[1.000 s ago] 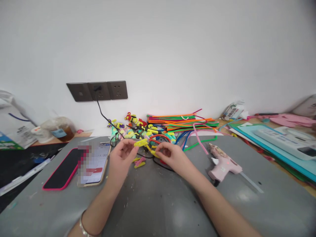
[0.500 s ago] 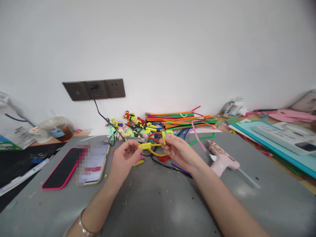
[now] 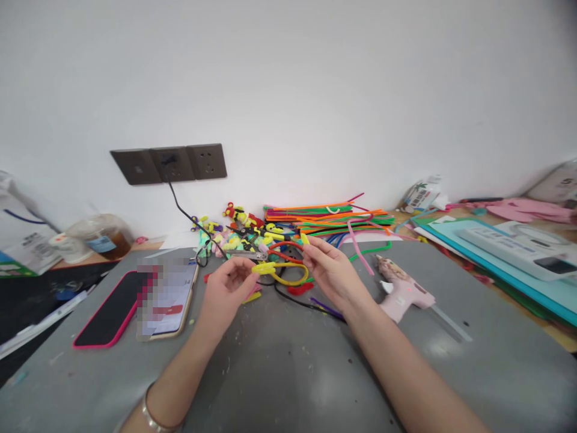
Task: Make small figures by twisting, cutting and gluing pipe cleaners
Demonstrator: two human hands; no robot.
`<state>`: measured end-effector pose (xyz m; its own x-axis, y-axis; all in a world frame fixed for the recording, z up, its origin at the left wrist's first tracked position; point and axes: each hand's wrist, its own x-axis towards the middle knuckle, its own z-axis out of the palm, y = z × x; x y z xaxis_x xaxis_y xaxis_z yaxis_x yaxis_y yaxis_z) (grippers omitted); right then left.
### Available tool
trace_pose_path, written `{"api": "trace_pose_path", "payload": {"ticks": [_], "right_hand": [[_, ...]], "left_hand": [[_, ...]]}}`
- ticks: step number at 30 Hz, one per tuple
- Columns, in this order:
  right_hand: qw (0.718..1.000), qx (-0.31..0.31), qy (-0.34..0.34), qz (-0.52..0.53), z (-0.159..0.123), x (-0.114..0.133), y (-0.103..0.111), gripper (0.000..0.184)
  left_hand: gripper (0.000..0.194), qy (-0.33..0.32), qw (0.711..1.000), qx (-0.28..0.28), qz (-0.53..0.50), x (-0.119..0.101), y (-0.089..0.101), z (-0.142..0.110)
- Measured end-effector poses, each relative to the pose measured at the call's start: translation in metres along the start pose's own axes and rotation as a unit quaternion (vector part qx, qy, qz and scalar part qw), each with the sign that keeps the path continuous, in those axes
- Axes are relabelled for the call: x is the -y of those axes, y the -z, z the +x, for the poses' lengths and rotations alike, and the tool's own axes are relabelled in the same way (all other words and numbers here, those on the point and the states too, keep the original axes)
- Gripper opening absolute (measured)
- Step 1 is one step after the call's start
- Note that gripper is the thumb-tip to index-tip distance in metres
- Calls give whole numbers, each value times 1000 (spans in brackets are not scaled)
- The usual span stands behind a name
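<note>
My left hand (image 3: 229, 287) pinches the folded left end of a yellow pipe cleaner (image 3: 283, 275), held just above the grey mat (image 3: 279, 367). My right hand (image 3: 329, 267) grips the other end of the same yellow pipe cleaner, which curves in a loop between the two hands. Both hands are closed. Under the loop lie a black cord (image 3: 297, 300), red pieces (image 3: 300, 289) and a purple pipe cleaner (image 3: 328, 309).
A pink glue gun (image 3: 402, 291) lies right of my right hand. Two phones (image 3: 135, 300) lie at the left. A stack of coloured pipe cleaners (image 3: 329, 219) and small pipe-cleaner figures (image 3: 238, 231) sit by the wall below a socket strip (image 3: 169, 164). Paper sheets (image 3: 505, 258) fill the right.
Both hands lifted the yellow pipe cleaner off the mat. My right hand moved right and up, bending the piece into a loop.
</note>
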<state>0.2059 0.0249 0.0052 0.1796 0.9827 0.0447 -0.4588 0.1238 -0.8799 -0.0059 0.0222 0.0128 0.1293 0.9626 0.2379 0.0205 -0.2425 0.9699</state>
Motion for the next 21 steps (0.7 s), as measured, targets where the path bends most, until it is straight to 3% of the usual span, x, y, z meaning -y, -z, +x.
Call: {"api": "trace_pose_path", "payload": {"ticks": [4, 10, 15, 21], "right_hand": [[996, -2, 45, -75, -5, -2, -5, 33], [968, 67, 98, -223, -15, -5, -14, 30], [952, 100, 120, -265, -17, -7, -16, 27], [945, 119, 120, -279, -18, -7, -16, 24]], "left_hand": [[23, 3, 1000, 5, 6, 0, 0, 0], [23, 24, 999, 40, -11, 1, -3, -2], [24, 63, 996, 61, -25, 1, -4, -3], [22, 47, 997, 68, -9, 7, -3, -3]]}}
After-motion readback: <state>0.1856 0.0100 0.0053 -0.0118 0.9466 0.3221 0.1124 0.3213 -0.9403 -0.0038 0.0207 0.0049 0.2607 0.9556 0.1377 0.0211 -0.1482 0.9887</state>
